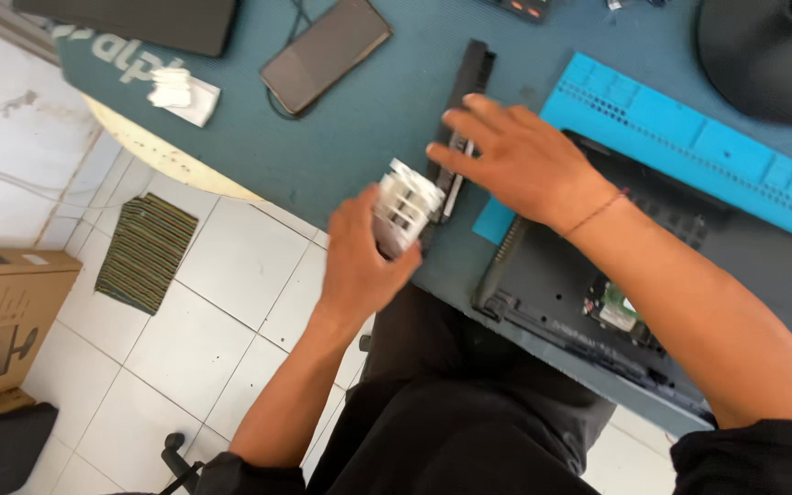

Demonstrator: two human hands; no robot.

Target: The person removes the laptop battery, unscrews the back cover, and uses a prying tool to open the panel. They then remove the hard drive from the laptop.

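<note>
- The counter (359, 137) under your work is a flat blue-green mat surface; keep your forearms low over it so both hands stay steady.
- The opened black laptop base (561, 275) lies at your right, matte plastic with a green-labelled part showing inside; a bright blue ribbed mat (689, 128) lies partly beneath it. Avoid leaning your right arm on its edge.
- The long black battery bar (466, 82) lies on the counter just left of the laptop base. Your right hand (520, 160) rests on it, fingers spread flat and pressing, not clenched; keep that pressure even.
- Your left hand (359, 261) is wrapped around a small white and grey blocky plastic piece (405, 206), blurred, at the counter's near edge, touching the bar's lower end. Grip it by the sides.
</note>
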